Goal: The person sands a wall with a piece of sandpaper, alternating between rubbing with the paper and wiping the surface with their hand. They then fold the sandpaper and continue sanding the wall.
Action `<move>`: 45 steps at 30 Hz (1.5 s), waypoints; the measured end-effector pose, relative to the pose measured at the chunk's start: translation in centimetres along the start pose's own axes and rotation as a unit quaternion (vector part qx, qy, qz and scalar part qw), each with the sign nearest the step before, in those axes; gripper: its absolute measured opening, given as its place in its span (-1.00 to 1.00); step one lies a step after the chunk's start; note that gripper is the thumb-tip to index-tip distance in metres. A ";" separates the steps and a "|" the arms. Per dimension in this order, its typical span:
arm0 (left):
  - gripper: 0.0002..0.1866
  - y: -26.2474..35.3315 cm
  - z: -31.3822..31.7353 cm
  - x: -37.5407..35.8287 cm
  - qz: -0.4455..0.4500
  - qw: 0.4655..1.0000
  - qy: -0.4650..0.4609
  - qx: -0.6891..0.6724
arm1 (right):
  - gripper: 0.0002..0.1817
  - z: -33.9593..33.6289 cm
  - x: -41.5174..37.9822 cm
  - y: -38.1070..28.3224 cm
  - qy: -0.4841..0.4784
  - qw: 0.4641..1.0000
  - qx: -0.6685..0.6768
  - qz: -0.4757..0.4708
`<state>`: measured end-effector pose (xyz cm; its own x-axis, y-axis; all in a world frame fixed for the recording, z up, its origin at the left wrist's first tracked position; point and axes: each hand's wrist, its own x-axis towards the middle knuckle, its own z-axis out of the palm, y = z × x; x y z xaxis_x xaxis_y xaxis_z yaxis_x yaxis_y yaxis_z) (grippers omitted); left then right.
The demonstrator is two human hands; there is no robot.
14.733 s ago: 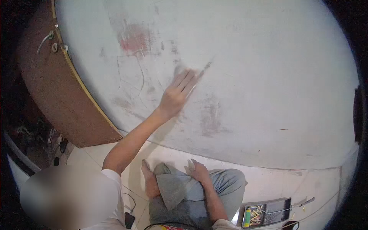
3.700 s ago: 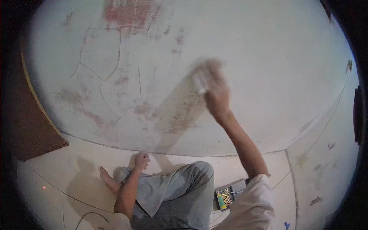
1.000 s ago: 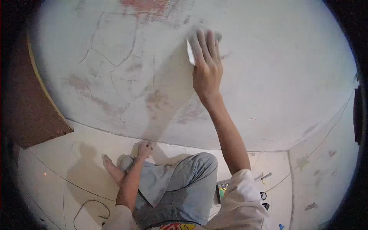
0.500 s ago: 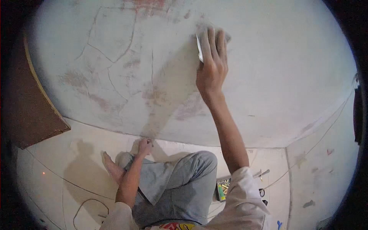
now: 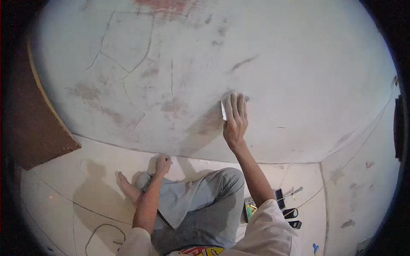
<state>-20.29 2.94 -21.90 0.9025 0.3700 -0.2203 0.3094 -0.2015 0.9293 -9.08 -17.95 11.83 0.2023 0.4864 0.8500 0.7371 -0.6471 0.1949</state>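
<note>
My right hand [image 5: 235, 121] presses flat on the pale, patchy wall [image 5: 307, 77], over a thin sheet [image 5: 223, 111] whose white edge shows beside the fingers; it looks like sandpaper, though the palm side is hidden. Reddish and grey smudges and thin cracks mark the wall to the left. Near the foot of the wall, my left hand [image 5: 163, 164] is closed beside my bent leg, and whatever it may hold is too small to make out.
A brown panel [image 5: 42, 123] stands at the left. By my right knee lie an open box of small items [image 5: 250, 210], dark cases [image 5: 294, 224] and a metal tool [image 5: 296, 191]. A cable [image 5: 104, 225] curls on the floor at lower left.
My right hand has slid down the wall with the sheet, uncovering a dark streak above. My left hand stays low near the wall's foot. The view has shifted slightly.
</note>
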 end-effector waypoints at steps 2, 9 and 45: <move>-0.71 -1.6 0.9 1.5 0.044 0.998 0.049 0.008 | -0.45 -0.8 4.4 -0.5 0.043 0.999 -0.004 -0.021; -0.71 -1.8 0.4 0.2 0.008 0.998 0.039 -0.058 | -0.46 -1.8 9.5 -1.3 0.110 0.994 0.003 -0.011; -0.70 2.3 -0.9 -2.1 -0.051 0.995 0.080 0.001 | -0.40 -4.2 17.2 -1.3 0.168 0.986 0.001 0.018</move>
<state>-21.69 2.52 -19.03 0.8069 0.5290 -0.2628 0.3971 -0.1566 0.9043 -9.27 -11.21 28.21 0.0037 0.2417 0.9703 0.7349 -0.6587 0.1613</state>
